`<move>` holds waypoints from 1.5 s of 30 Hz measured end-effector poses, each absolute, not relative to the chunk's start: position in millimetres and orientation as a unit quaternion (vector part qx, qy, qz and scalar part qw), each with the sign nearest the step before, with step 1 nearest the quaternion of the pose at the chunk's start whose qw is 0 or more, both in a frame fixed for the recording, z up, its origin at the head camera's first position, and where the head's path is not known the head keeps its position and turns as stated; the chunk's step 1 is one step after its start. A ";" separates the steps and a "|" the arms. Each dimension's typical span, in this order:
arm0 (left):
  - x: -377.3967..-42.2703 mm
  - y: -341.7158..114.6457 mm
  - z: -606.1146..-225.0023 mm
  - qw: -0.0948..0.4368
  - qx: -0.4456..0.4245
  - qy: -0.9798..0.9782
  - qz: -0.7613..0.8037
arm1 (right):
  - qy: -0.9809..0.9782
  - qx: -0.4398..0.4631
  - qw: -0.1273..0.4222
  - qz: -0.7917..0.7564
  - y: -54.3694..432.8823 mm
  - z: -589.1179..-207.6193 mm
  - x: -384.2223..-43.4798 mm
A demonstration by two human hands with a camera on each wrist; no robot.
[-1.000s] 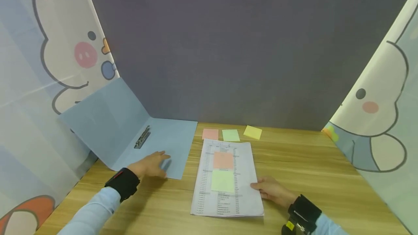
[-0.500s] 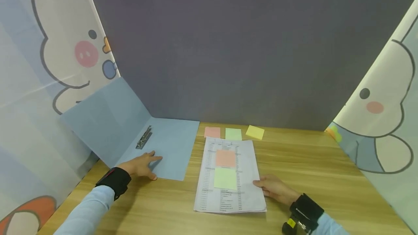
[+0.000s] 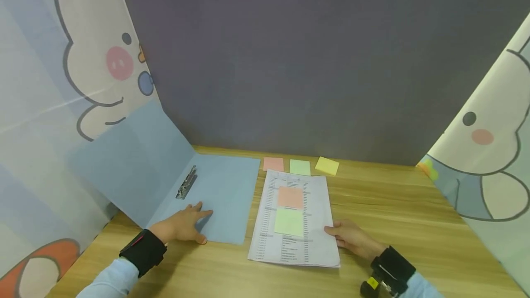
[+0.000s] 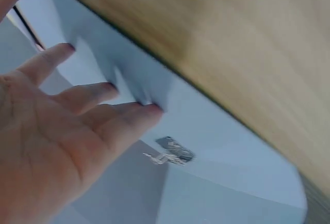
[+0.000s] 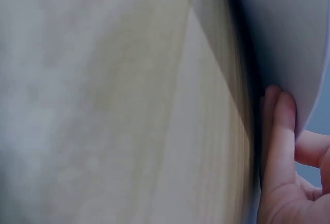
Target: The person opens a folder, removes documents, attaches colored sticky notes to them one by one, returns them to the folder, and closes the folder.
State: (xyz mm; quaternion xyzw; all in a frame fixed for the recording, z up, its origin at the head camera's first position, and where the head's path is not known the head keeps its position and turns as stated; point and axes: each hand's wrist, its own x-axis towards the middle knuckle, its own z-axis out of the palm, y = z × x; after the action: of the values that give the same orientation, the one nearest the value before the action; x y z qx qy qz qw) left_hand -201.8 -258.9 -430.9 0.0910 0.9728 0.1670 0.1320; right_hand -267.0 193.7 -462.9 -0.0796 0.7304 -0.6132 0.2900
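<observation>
An opened blue folder [image 3: 232, 187] lies at the left with its cover tilted up against the side wall. A metal clip [image 3: 187, 182] is fixed near its fold. My left hand [image 3: 182, 225] rests on the folder's near part, fingers spread; in the left wrist view its fingertips [image 4: 152, 109] touch the blue surface. My right hand [image 3: 352, 237] pinches the right edge of a stack of printed sheets [image 3: 319, 247], thumb on top and fingers beneath. The top sheet bears a pink sticky note [image 3: 290, 197] and a green sticky note [image 3: 289, 222].
Behind the sheets lie a pink note pad [image 3: 273, 164], a green note pad [image 3: 300, 167] and a yellow note pad [image 3: 327, 166] on the wooden table [image 3: 393, 206]. A dark panel [image 3: 290, 59] closes off the back, with cartoon-printed cloth at both sides.
My left hand first slid left over the folder and now lies flatter on it. The folder has shifted slightly toward me. My right hand keeps its pinch on the sheets.
</observation>
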 end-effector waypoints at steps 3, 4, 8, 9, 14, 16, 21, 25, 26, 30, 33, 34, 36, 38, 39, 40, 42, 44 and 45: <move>-190.6 -250.1 -428.5 0.130 0.090 0.974 0.160 | 0.730 -0.098 0.291 -0.611 197.7 -461.7 -266.5; -187.0 -248.1 -428.8 0.132 0.089 0.974 0.160 | 0.729 -0.104 0.292 -0.611 199.2 -460.6 -265.9; -174.2 -241.5 -431.3 0.137 0.095 0.972 0.168 | 0.715 -0.130 0.299 -0.618 208.3 -454.6 -264.1; -171.3 -239.5 -431.7 0.138 0.099 0.971 0.169 | 0.711 -0.138 0.302 -0.619 211.2 -452.2 -263.4; -157.6 -226.0 -430.6 0.140 0.130 0.969 0.156 | 0.694 -0.161 0.299 -0.634 224.2 -439.9 -260.3; -152.4 -219.4 -430.3 0.136 0.147 0.969 0.147 | 0.696 -0.154 0.293 -0.637 225.8 -434.8 -257.8; -142.8 -203.8 -432.6 0.126 0.182 0.966 0.132 | 0.701 -0.155 0.296 -0.630 219.1 -427.8 -251.2; -137.9 -194.3 -433.1 0.139 0.194 0.963 0.126 | 0.693 -0.173 0.315 -0.625 200.9 -430.5 -247.9; -136.8 -193.1 -433.1 0.144 0.194 0.962 0.128 | 0.693 -0.173 0.317 -0.624 194.7 -432.1 -247.2; -133.3 -196.9 -431.5 0.151 0.174 0.963 0.140 | 0.707 -0.171 0.316 -0.609 168.8 -438.8 -245.8; -131.0 -209.1 -429.7 0.144 0.134 0.970 0.145 | 0.707 -0.170 0.324 -0.605 153.4 -444.3 -246.1; -130.6 -213.5 -429.4 0.143 0.125 0.972 0.142 | 0.706 -0.172 0.326 -0.605 150.2 -445.8 -245.9; -129.8 -220.5 -429.1 0.140 0.113 0.973 0.141 | 0.701 -0.168 0.331 -0.609 146.4 -448.3 -245.1; -130.6 -224.9 -429.6 0.139 0.115 0.976 0.125 | 0.696 -0.167 0.333 -0.613 144.9 -450.9 -244.7; -131.3 -226.1 -430.0 0.138 0.119 0.976 0.116 | 0.695 -0.167 0.335 -0.614 144.6 -451.8 -244.6; -132.2 -226.8 -430.4 0.135 0.124 0.977 0.106 | 0.693 -0.166 0.336 -0.616 144.1 -452.5 -244.5; -133.6 -226.8 -431.8 0.126 0.132 0.979 0.093 | 0.691 -0.166 0.339 -0.617 143.0 -454.0 -245.2; -134.7 -225.7 -433.3 0.116 0.142 0.979 0.085 | 0.688 -0.168 0.344 -0.617 141.5 -455.1 -246.4; -134.7 -223.6 -434.1 0.112 0.147 0.979 0.088 | 0.687 -0.169 0.345 -0.617 141.8 -455.4 -246.6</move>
State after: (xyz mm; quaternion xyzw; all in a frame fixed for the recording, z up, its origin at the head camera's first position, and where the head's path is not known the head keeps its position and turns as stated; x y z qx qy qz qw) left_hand -134.7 -223.6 -434.1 0.1472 0.9789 0.0875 0.1115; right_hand -246.6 141.8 -455.4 -0.1689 0.6870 -0.6167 0.3452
